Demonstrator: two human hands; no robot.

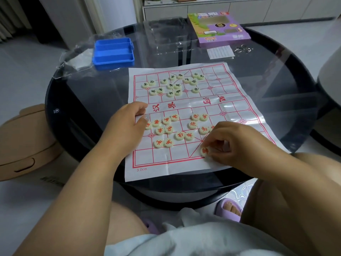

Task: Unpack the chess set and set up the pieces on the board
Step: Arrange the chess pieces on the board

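Unpacking done: board [230, 108] unrolled, blue case [113, 53] empty. Right hand [238, 143] fingertips pinched red piece [204, 151] at near edge. Left hand [129, 120], loosely curled, pressed board edge. Remaining pieces [167, 124] beyond fingers lay unsorted; placement barely begun.

The board sheet [230, 111], centre of the frame, is white with a red grid and red characters. The pale cream pieces carry dark green characters [170, 87] in the upper group and red characters [167, 131] in the lower group. The tray [113, 52], upper left, is solid blue; the box [217, 28], upper right, is purple with green and yellow print.
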